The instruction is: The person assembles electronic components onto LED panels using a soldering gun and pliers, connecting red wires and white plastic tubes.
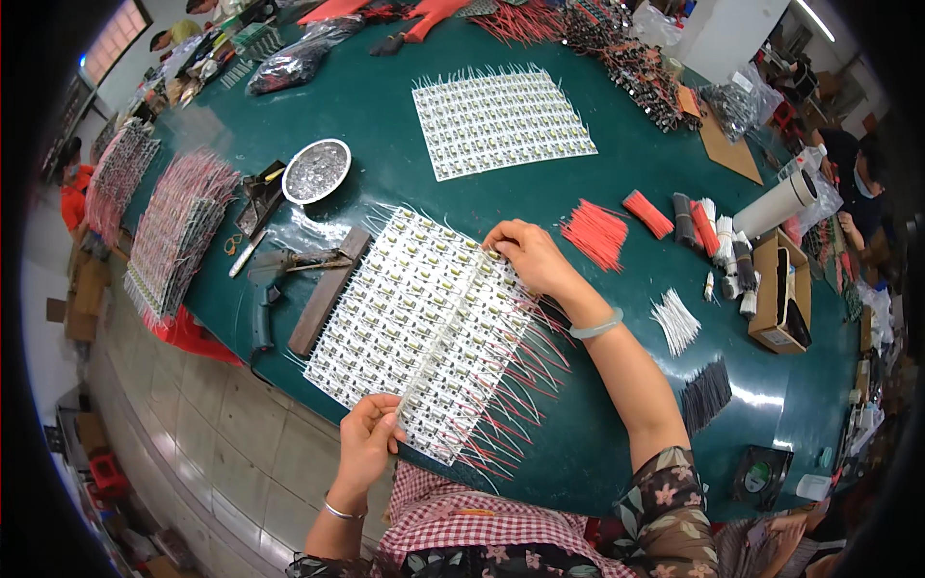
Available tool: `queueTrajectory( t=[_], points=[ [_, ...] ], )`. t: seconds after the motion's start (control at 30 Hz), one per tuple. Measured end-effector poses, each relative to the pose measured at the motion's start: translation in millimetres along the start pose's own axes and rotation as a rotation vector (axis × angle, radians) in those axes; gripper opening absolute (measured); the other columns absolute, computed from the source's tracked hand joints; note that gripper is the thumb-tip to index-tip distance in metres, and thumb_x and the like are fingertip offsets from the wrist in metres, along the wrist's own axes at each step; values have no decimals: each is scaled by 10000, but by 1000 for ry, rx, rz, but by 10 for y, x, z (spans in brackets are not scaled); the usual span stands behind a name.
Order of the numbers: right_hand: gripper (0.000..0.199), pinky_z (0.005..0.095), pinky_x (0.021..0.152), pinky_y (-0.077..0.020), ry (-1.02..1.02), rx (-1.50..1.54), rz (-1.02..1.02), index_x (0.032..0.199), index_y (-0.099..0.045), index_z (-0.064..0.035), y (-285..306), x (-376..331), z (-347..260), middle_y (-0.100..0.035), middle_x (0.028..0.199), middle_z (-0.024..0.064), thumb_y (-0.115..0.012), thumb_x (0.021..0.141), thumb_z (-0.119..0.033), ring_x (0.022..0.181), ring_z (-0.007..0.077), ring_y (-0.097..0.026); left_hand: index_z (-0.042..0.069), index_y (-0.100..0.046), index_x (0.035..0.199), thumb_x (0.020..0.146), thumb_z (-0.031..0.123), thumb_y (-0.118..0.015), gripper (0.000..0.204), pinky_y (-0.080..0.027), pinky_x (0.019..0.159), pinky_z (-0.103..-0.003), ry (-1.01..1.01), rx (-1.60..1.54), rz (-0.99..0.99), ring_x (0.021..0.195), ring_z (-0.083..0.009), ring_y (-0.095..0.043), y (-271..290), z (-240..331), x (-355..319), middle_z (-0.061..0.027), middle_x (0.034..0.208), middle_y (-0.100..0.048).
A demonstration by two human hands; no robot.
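A large white panel of small circuit boards [385, 299], dotted with yellowish parts, lies at a slant on the table before me. Red and white wires [515, 395] stick out along its right side. Across the panel runs a narrow pale, translucent strip [441, 332], resting on or just above the boards; I cannot tell which. My left hand [368, 438] pinches its near end at the panel's front edge. At the far end, the fingers of my right hand [532, 255] are closed on the strip close to the panel's upper right corner.
Left of the panel are a dark bar [328, 294], a soldering gun [263, 308] and a white bowl [316, 171] of silvery material. Another board panel [501, 120] lies farther back. Red wires [594, 234], white wires [674, 321] and an open cardboard box [779, 289] are at right.
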State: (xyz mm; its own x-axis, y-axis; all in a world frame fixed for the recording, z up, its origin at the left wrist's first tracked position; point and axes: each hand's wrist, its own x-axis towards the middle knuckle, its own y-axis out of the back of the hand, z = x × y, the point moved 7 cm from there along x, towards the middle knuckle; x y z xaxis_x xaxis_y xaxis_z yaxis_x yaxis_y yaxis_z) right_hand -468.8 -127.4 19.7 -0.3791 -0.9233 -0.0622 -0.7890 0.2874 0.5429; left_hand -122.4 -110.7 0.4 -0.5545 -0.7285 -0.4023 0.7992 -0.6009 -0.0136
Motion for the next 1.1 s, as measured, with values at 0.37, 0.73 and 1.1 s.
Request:
queueTrajectory(
  t=[0.37, 0.73, 1.1],
  points=[
    [114, 397, 766, -487, -27, 24, -55, 931, -638, 12, 20, -13, 33, -659, 926, 164, -638, 894, -96, 856, 301, -635, -48, -614, 1117, 934, -74, -527, 204, -448, 548, -212, -255, 348, -8, 629, -79, -573, -159, 216, -39, -44, 770, -630],
    [131, 373, 707, -491, 73, 34, -24, 939, -662, 5, 84, -19, 10, -643, 867, 141, -659, 887, -115, 770, 264, -622, -39, -640, 1076, 904, -91, -559, 197, -479, 572, -269, -397, 562, -48, 637, -126, -612, -267, 356, -56, -87, 737, -625],
    [103, 289, 758, -474, 108, 14, -117, 948, -626, 2, 171, -180, 99, -556, 948, 69, -653, 919, -93, 836, 136, -572, -10, -615, 1118, 858, -75, -591, 269, -507, 623, -369, -576, 929, -140, 712, -340, -643, -487, 457, -198, -175, 846, -614]
  ],
)
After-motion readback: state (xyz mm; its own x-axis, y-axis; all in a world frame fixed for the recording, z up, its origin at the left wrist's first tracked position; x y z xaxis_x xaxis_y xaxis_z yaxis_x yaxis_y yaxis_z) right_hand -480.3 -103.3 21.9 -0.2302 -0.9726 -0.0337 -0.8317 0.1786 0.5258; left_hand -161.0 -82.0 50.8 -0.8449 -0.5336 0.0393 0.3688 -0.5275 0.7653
